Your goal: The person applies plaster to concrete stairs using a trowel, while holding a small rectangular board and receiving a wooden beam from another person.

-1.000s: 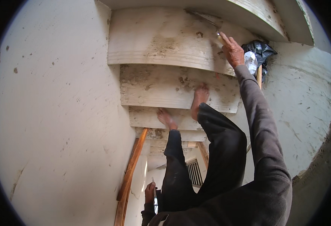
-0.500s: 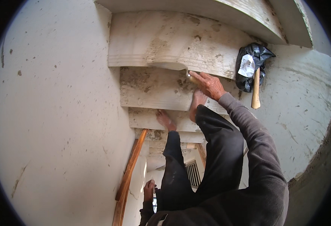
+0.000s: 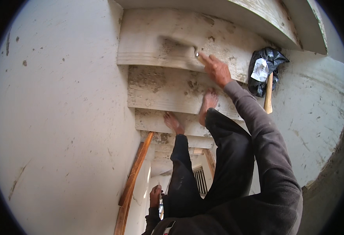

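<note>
Head view: my right hand grips a flat-bladed tool, blade blurred over the upper step — contact unclear. My left hand is low beside my leg — can't tell its hold. Black bag at right.

Right sleeve: long, creased, dark grey-brown, toward four o'clock
Trousers: black, pale smudge at six o'clock
Feet: bare

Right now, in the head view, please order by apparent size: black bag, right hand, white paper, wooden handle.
1. Black bag
2. Right hand
3. White paper and wooden handle: too alike to rank.
</note>
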Action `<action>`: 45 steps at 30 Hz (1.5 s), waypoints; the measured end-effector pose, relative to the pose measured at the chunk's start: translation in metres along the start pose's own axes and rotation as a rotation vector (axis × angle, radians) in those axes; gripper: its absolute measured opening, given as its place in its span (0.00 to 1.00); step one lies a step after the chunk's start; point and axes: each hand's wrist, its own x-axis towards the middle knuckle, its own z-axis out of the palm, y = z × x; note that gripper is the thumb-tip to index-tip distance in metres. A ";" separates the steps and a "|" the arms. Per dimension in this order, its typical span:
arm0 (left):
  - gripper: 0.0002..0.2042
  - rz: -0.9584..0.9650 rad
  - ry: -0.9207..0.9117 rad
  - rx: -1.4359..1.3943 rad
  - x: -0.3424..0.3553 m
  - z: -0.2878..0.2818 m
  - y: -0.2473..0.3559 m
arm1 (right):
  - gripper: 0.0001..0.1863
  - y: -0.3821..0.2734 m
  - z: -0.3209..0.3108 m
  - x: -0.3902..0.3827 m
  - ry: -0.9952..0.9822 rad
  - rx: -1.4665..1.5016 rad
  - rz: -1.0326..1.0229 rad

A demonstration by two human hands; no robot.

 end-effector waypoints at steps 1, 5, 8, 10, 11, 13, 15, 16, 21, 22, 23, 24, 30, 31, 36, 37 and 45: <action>0.29 0.004 0.002 0.000 -0.001 0.001 0.004 | 0.34 -0.008 -0.001 -0.010 -0.060 0.013 -0.028; 0.28 0.001 0.003 -0.038 0.000 0.001 0.001 | 0.34 -0.040 0.010 -0.047 -0.145 0.114 -0.220; 0.28 -0.031 -0.018 -0.042 -0.003 -0.001 0.011 | 0.34 -0.046 0.001 -0.050 -0.182 0.119 -0.182; 0.28 -0.038 -0.022 -0.040 -0.005 0.000 0.014 | 0.34 -0.041 -0.010 -0.035 -0.173 0.089 -0.047; 0.29 -0.034 -0.020 -0.042 -0.003 0.000 0.010 | 0.33 -0.034 -0.007 -0.028 -0.039 0.165 -0.008; 0.29 -0.020 -0.022 -0.043 0.003 -0.001 0.004 | 0.33 -0.032 -0.011 -0.002 0.016 0.130 0.039; 0.29 -0.005 -0.031 -0.044 0.005 -0.003 -0.001 | 0.33 -0.034 -0.009 0.015 0.017 0.078 0.057; 0.29 -0.014 -0.033 -0.045 0.005 -0.004 -0.002 | 0.33 -0.036 -0.005 0.020 -0.010 0.044 0.052; 0.30 -0.007 -0.024 -0.059 0.003 -0.006 0.007 | 0.33 -0.052 0.003 -0.014 -0.174 0.066 -0.193; 0.30 0.000 -0.018 -0.059 0.004 -0.007 0.004 | 0.33 -0.063 -0.003 -0.022 -0.227 0.068 -0.205; 0.30 0.006 -0.012 -0.060 0.005 -0.008 -0.001 | 0.33 -0.069 -0.006 -0.025 -0.281 0.070 -0.218; 0.30 0.019 -0.011 -0.060 0.007 -0.005 0.003 | 0.33 -0.065 -0.010 -0.025 -0.225 0.066 -0.193; 0.30 0.009 -0.036 -0.033 0.008 -0.007 0.006 | 0.34 0.004 -0.040 -0.017 0.071 0.005 0.103; 0.29 0.000 -0.038 -0.031 0.007 -0.005 0.011 | 0.34 0.021 -0.043 -0.018 0.104 -0.021 0.165; 0.28 0.017 -0.032 -0.010 0.008 -0.006 0.011 | 0.35 0.068 -0.048 -0.011 0.201 -0.133 0.313; 0.27 0.020 -0.027 -0.013 0.009 -0.008 0.009 | 0.35 0.074 -0.045 -0.011 0.206 -0.145 0.309; 0.26 0.019 -0.035 -0.009 0.005 -0.007 0.026 | 0.32 0.025 -0.035 -0.065 0.080 0.199 0.258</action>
